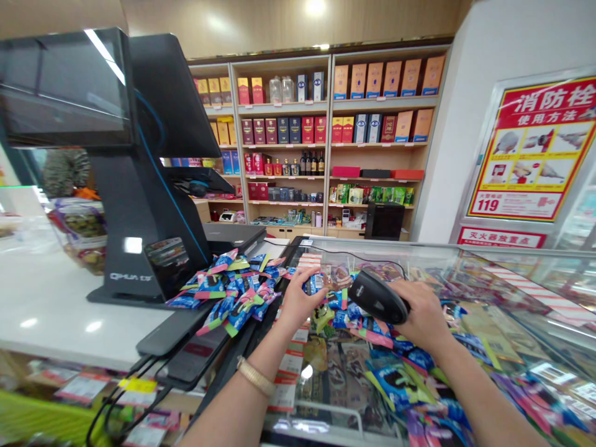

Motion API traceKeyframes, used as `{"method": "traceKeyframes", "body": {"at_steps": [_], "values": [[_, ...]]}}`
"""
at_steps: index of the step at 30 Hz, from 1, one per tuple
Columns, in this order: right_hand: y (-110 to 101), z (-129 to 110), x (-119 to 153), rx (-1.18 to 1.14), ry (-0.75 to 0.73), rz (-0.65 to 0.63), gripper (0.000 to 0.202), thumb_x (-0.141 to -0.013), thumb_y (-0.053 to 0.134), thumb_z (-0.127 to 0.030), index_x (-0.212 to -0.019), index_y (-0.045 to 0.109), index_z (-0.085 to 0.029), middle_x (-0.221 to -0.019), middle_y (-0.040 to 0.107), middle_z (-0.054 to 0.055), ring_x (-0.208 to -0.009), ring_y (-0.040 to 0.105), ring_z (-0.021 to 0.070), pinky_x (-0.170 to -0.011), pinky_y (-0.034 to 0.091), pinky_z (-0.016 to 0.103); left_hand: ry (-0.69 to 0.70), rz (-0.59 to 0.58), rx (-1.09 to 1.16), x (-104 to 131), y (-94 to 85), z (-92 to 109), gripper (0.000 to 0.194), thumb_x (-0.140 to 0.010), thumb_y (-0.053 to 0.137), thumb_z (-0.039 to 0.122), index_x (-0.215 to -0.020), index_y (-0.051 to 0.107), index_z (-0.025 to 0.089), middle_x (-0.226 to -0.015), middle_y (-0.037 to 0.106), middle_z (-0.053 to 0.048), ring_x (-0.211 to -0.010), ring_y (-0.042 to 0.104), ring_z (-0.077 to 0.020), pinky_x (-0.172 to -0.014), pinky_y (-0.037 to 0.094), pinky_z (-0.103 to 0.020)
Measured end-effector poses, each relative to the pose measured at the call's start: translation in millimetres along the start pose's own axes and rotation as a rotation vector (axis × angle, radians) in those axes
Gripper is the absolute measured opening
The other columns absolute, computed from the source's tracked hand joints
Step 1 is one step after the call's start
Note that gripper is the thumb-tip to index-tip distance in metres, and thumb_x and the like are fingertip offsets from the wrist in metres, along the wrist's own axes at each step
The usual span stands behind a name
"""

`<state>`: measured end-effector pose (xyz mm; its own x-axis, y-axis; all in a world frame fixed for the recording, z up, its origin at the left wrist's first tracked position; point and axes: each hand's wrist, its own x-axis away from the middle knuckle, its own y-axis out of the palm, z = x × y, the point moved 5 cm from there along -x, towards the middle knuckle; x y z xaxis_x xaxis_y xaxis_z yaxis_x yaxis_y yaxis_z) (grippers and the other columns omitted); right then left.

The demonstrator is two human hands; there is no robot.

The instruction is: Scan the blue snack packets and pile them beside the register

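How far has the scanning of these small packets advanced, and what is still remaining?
It looks partway. The pile beside the monitor stand may be already scanned, though one picture cannot prove it. The left hand holds a packet; the right hand holds the scanner. Many packets on the glass counter probably remain.

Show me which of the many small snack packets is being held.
The blue packet in the left hand, beside the black scanner; the other packets lie loose in heaps.
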<state>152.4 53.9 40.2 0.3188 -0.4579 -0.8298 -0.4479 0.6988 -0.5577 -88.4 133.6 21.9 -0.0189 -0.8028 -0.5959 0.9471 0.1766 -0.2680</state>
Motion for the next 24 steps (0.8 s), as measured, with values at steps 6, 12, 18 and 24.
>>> {"method": "traceKeyframes", "body": {"at_steps": [6,12,18,24], "values": [[2.0,-1.6,-0.6,-0.018,-0.003,-0.04,0.022,-0.075,0.055,-0.024,-0.094,0.065,-0.019,-0.077,0.067,0.005,-0.074,0.061,0.0195,-0.066,0.036,0.031,0.06,-0.021,-0.103,2.6,1.3,1.7,0.052,-0.061,0.077,0.021,-0.111,0.067,0.024,-0.11,0.062,-0.006,-0.109,0.058,-0.023,-0.102,0.043,-0.04],[8.0,-2.9,-0.3,-0.036,-0.006,-0.133,0.026,-0.072,0.057,-0.023,-0.096,0.066,-0.02,-0.082,0.069,0.005,-0.076,0.062,0.0198,-0.068,0.036,0.031,0.098,-0.045,-0.148,3.7,2.5,4.5,0.056,-0.061,0.078,0.021,-0.115,0.063,0.023,-0.115,0.057,-0.007,-0.114,0.055,-0.0241,-0.105,0.041,-0.04],[9.0,-6.5,-1.2,-0.034,0.01,-0.185,0.022,-0.072,0.056,-0.022,-0.092,0.066,-0.022,-0.082,0.07,0.004,-0.077,0.063,0.0197,-0.068,0.035,0.03,0.122,-0.066,-0.156,4.4,4.4,6.1,0.059,-0.062,0.078,0.017,-0.118,0.061,0.024,-0.115,0.056,-0.006,-0.115,0.055,-0.0234,-0.105,0.041,-0.038],[9.2,-6.5,-1.5,-0.027,0.024,-0.196,0.022,-0.074,0.057,-0.025,-0.093,0.067,-0.021,-0.08,0.069,0.005,-0.076,0.062,0.0195,-0.068,0.036,0.029,0.155,-0.073,-0.151,5.2,5.8,6.0,0.061,-0.061,0.078,0.015,-0.118,0.061,0.023,-0.114,0.055,-0.006,-0.113,0.056,-0.0239,-0.103,0.043,-0.039]]}}
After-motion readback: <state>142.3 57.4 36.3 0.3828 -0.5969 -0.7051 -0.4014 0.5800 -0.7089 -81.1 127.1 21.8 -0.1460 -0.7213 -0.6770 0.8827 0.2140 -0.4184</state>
